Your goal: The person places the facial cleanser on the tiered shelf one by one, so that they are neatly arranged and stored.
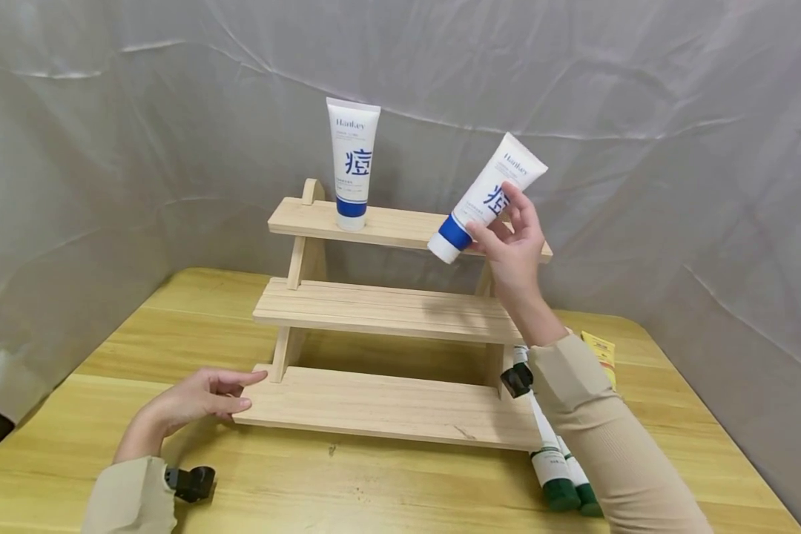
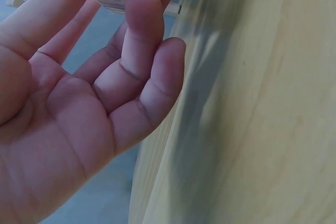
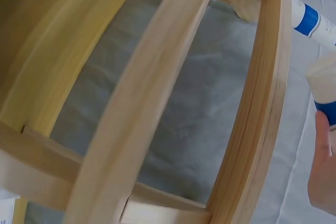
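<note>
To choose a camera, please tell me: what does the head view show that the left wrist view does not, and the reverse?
Only head: the right hand holding a white tube, a second tube standing upright, and green-capped tubes.
Only left wrist: the palm of the left hand.
Both: that hand touching the wooden rack, and the table.

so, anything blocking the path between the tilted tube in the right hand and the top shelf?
Nothing visible. The right hand grips the tilted tube by the right part of the top shelf; no object shows between. The upright tube stands toward the left end, apart from it.
</note>
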`<state>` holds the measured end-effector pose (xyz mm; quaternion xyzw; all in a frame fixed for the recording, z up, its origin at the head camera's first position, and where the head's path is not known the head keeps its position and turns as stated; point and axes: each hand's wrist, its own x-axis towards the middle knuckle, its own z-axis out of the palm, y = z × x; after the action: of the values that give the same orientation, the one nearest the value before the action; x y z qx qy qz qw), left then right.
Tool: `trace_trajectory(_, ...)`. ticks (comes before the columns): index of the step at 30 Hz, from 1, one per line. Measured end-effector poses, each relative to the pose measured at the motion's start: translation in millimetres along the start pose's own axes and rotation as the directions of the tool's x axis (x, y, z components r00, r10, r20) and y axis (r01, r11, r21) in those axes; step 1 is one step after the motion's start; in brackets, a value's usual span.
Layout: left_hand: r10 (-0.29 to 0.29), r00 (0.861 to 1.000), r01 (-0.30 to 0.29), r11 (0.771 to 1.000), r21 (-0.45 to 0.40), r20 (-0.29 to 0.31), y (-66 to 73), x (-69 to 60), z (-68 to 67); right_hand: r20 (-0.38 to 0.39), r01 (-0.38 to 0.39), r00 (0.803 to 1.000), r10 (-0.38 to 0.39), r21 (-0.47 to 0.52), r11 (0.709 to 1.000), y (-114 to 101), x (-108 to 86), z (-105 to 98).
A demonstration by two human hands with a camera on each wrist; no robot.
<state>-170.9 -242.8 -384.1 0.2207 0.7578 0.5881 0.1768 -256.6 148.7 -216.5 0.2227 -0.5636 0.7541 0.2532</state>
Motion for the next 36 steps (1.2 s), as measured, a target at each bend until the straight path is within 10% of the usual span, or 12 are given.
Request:
trace_trajectory(13, -0.025, 1.0, 0.025, 1.0, -0.001, 0.005, 2.3, 0.3, 0.1, 0.035, 0.245, 0.969, -0.245, -0.264, 0.933, 11, 20.3, 17)
trace_trajectory(36, -0.019, 1.0, 0.019, 1.0, 0.021, -0.005, 2.4, -0.2, 0.1, 0.22, 0.237, 0.965, -0.142, -0.503, 0.831, 29, 22.7, 40)
